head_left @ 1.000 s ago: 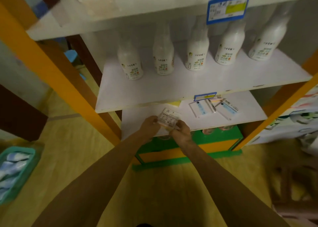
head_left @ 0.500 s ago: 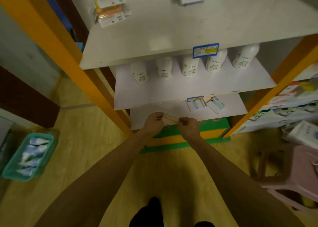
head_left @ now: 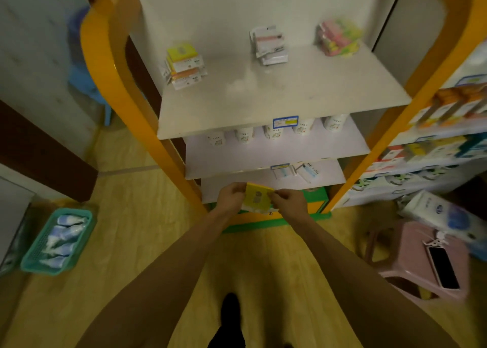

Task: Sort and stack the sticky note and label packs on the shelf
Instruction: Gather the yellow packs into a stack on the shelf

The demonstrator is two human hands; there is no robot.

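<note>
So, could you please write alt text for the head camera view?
Both hands, left hand and right hand, hold a yellow sticky note pack before an orange-framed shelf unit, whose top shelf carries three stacks of packs; white bottles stand on the shelf below.

Both arms stretched forward, left hand [head_left: 231, 196] and right hand [head_left: 289, 201] close together, fingers pinching inward

the top shelf [head_left: 276, 102] has wide bare board across its front and between its three stacks: yellow-topped pack stack [head_left: 184, 65] at left, white pack stack [head_left: 270, 46] mid-back, pink-and-yellow stack [head_left: 338, 40] right. orange uprights [head_left: 116, 92] bound both sides. below, a bottle row [head_left: 274, 134] fills the back under low clearance.
</note>
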